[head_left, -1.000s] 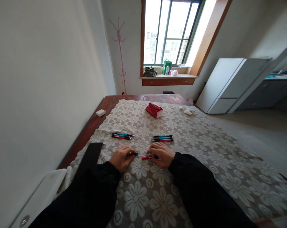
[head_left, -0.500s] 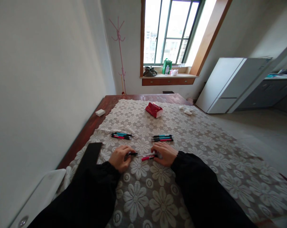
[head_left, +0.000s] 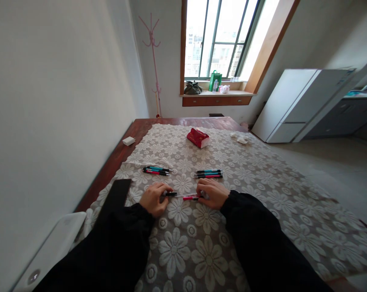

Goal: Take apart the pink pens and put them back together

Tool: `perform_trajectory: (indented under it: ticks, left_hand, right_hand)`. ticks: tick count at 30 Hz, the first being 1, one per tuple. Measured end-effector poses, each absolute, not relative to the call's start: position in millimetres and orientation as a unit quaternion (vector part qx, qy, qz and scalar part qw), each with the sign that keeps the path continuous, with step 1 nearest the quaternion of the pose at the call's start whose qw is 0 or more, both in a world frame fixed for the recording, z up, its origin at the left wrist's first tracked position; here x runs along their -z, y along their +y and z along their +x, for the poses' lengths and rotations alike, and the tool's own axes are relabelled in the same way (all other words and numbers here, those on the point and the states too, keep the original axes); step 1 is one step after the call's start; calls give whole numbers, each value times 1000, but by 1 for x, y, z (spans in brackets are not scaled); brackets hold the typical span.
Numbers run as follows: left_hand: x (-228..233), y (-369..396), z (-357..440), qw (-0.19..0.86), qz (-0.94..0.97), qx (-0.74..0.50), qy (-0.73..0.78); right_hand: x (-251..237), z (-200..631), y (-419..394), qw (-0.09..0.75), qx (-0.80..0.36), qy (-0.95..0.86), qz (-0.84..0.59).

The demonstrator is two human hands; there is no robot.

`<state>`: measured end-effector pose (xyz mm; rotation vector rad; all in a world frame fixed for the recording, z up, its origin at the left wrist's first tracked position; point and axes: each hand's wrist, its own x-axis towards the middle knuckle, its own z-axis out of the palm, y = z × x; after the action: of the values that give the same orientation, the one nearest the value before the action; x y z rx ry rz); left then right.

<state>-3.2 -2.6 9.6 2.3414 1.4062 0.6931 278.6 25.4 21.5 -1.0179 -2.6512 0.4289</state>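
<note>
My left hand (head_left: pixel 154 199) is closed in a pinch on a black pen part (head_left: pixel 171 194), its tip pointing right. A thin whitish rod that looks like a pen refill (head_left: pixel 183 196) spans the gap between both hands. My right hand (head_left: pixel 212 194) is closed, fingers curled down, with a pink pen part (head_left: pixel 188 198) sticking out leftward from its fingertips. How the rod sits in the right fingers is hidden. Beyond my hands lie two small groups of blue, black and pink pens, a left group (head_left: pixel 157 171) and a right group (head_left: pixel 208 174).
A flower-patterned cloth (head_left: pixel 176 251) covers the wooden table (head_left: pixel 110 162). A red tissue pack (head_left: pixel 197 138) lies farther back, crumpled white tissue (head_left: pixel 240 138) to its right. By the left wall are a white box-shaped item (head_left: pixel 129 141), a black flat object (head_left: pixel 118 194) and a white device (head_left: pixel 54 247).
The pink pen part has turned more level and lies nearer the thin rod. Both hands keep nearly the same places; the whole view has shifted slightly.
</note>
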Motion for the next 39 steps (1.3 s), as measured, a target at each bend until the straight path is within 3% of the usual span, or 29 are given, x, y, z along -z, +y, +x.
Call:
perform_trajectory:
  ticks: [39]
  left_hand:
    - [-13, -4, -2, 141, 812, -219, 523]
  right_hand:
    - [-20, 286, 30, 137, -143, -912, -359]
